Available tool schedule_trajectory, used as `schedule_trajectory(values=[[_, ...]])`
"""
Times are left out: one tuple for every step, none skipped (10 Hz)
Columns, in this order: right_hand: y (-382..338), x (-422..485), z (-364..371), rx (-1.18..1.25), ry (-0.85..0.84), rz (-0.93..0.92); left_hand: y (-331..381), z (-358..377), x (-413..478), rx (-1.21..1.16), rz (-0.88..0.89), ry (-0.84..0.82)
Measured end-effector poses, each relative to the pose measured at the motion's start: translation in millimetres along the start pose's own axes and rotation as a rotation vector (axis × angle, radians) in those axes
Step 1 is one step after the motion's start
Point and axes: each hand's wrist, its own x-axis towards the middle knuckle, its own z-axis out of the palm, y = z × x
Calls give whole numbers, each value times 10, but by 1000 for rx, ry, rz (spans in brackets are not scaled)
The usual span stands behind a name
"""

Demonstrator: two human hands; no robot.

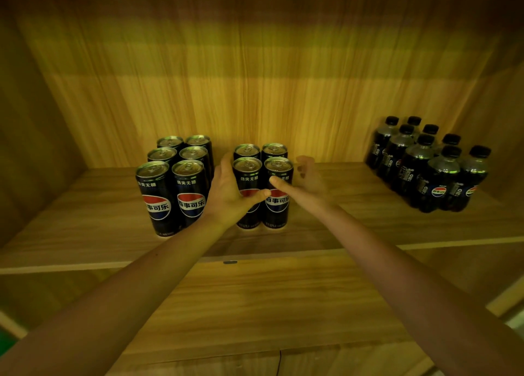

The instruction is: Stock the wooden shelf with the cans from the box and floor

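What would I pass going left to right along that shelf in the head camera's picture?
Six-can block → left hand gripping the front-left can of a four-can block → right hand, blurred, beside that block → pack of small bottles.

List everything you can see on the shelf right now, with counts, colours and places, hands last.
left can group: six, black, shelf left of centre, two columns.
centre can group: four, black, shelf middle, two by two.
bottles: about ten, dark with black caps, shelf right.
wooden shelf: one, light brown.
metal tab: one, dark, shelf front edge.
left hand: wrapped on front-left centre can.
right hand: blurred, open, beside front-right centre can.
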Motion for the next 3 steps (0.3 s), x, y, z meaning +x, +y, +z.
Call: schedule_trajectory(values=[[-117,-39,-157,-110,27,-96,156,-137,-79,87,134,34],[-414,-121,-374,-340,61,-299,387,-477,-100,204,260,65],[-605,-200,-415,-562,24,-390,476,-706,-121,422,296,53]])
